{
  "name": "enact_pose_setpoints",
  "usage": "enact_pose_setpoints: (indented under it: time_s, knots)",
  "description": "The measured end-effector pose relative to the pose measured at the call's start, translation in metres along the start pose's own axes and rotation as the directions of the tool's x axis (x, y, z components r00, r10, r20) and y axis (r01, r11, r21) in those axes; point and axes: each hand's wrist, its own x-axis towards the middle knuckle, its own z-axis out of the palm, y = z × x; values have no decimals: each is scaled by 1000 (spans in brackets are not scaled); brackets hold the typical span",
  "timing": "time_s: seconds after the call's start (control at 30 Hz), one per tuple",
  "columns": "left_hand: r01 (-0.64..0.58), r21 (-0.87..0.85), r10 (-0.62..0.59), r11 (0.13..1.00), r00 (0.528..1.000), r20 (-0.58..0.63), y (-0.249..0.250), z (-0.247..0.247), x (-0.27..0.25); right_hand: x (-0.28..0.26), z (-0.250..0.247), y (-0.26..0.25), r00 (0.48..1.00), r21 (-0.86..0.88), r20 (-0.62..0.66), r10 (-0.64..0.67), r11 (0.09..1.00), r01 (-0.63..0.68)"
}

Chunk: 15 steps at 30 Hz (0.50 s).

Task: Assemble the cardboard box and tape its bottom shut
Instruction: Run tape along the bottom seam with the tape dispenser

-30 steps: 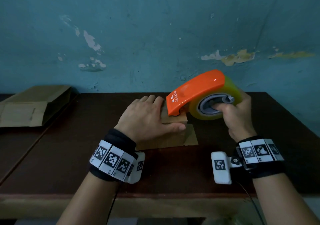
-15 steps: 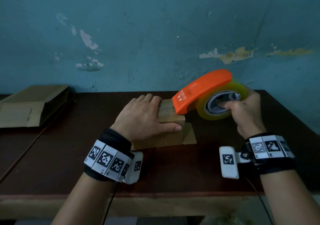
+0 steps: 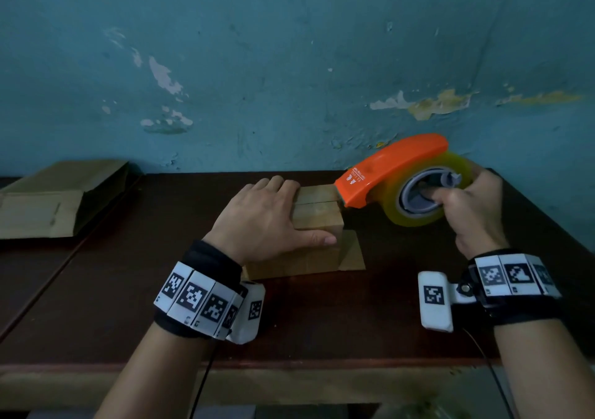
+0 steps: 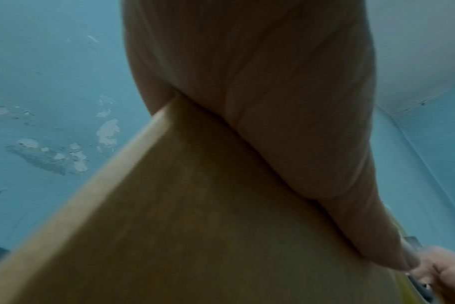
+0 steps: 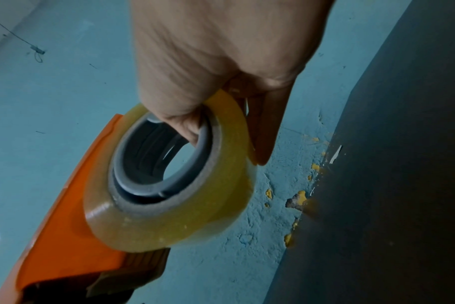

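The cardboard box (image 3: pixel 317 215) is sitting on the desk (image 3: pixel 322 322); the left hand (image 3: pixel 267 222) is lying flat across it (fingers straight); the right hand (image 3: pixel 473 209) is gripping the tape dispenser (image 3: pixel 386 170) at the box's right edge.

Head view: high, behind both wrists, facing forward and down across the counter (image 3: pixel 322 322) to the blue wall (image 3: pixel 289 64); mid-distance. Left wrist view: low, tilted up, pressed close against the cardboard box (image 4: pixel 195 226), palm filling the upper centre. Right wrist view: very near the tape dispenser (image 5: pixel 73 236), looking along the fingers. All three share the peeling wall; head and right wrist views share the dispenser.
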Motion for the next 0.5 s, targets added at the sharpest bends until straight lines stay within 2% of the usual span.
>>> enact_pose_setpoints:
  time_s: [0.17,0.33,0.5]
  knots:
    - [0,-1,0,1000,1000,4,-1,0,0,0,-1,1,1000,-28,0,-14,1000,14]
    - [-6,-4,6,1000,999,36,-1,-1,1,5,-16,5,996,-27,-88,-5,1000,2]
    - [-2,-10,2,1000,999,36,0,-1,2,4,-17,11,997,-80,-77,-25,997,19]
